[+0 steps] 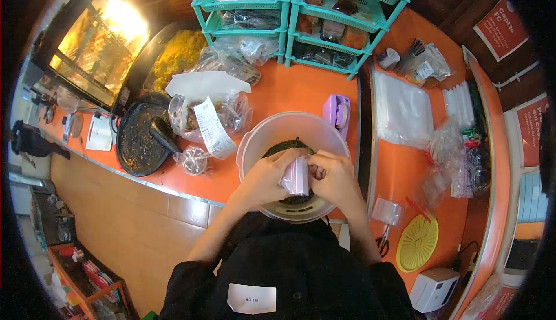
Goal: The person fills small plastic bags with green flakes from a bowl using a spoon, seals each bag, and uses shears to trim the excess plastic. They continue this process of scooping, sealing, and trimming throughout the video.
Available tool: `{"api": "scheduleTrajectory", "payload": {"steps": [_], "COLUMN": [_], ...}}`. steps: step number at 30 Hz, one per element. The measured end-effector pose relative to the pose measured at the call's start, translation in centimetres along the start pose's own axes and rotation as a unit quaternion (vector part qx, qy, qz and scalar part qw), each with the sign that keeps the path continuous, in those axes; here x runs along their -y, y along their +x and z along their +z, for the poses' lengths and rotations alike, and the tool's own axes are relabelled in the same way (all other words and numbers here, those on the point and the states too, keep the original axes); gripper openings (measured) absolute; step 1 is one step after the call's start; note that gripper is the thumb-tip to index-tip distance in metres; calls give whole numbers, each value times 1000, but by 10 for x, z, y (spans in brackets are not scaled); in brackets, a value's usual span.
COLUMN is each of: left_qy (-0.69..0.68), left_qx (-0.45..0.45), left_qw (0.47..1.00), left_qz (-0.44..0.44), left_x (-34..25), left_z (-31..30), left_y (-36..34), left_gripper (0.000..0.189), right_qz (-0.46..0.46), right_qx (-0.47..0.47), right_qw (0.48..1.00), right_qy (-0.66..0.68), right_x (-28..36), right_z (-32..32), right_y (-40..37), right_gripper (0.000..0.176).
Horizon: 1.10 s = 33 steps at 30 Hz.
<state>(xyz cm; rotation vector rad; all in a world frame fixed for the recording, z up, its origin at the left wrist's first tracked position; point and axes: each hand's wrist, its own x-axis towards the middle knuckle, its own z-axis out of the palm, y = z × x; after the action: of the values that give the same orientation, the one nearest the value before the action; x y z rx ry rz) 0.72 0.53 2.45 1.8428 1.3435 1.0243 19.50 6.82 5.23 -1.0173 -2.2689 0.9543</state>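
Note:
A small bundle of clear plastic bags [295,176] with a pinkish edge is held above a white translucent tub [253,152]. My left hand [267,175] wraps round the bundle from the left, its fingers closed on it. My right hand [331,175] is at the bundle's right side with its fingers curled in; what they pinch, if anything, is too small to make out. Inside the tub lies a dark green, finely cut content [282,147], partly hidden by both hands. A dark thin handle stands up out of it.
Left of the tub are a receipt [213,128] on a plastic bag and a stone mortar [137,140] with its pestle. A purple tape dispenser [336,113] stands behind right. Teal racks [246,32], clear bags [403,109], scissors [382,242] and a yellow basket [417,243] lie around.

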Motion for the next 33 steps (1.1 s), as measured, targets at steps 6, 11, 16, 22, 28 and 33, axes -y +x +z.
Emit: {"api": "scheduleTrajectory", "payload": {"steps": [6, 11, 16, 22, 28, 33], "left_qy": [-39, -69, -99, -90, -92, -109], "left_qx": [-7, -31, -44, -43, -50, -57], "left_qw": [999, 997, 994, 995, 994, 992], "left_qz": [15, 16, 32, 14, 32, 12], "left_x": [12, 29, 19, 28, 32, 33], "left_z": [-8, -3, -10, -5, -3, -6], "left_y": [2, 1, 5, 0, 1, 1], "left_gripper": [60, 62, 65, 62, 61, 56], "right_qz": [-15, -30, -50, 15, 33, 12], "right_qx": [4, 0, 21, 53, 41, 27], "right_qw": [1000, 999, 997, 998, 998, 998], "right_qy": [-10, 24, 48, 28, -37, -50], "right_x": [-6, -4, -2, 0, 0, 8], "right_z": [3, 2, 2, 2, 1, -8], "right_y": [5, 10, 15, 15, 19, 25], "right_gripper": [16, 16, 21, 22, 19, 17]}}
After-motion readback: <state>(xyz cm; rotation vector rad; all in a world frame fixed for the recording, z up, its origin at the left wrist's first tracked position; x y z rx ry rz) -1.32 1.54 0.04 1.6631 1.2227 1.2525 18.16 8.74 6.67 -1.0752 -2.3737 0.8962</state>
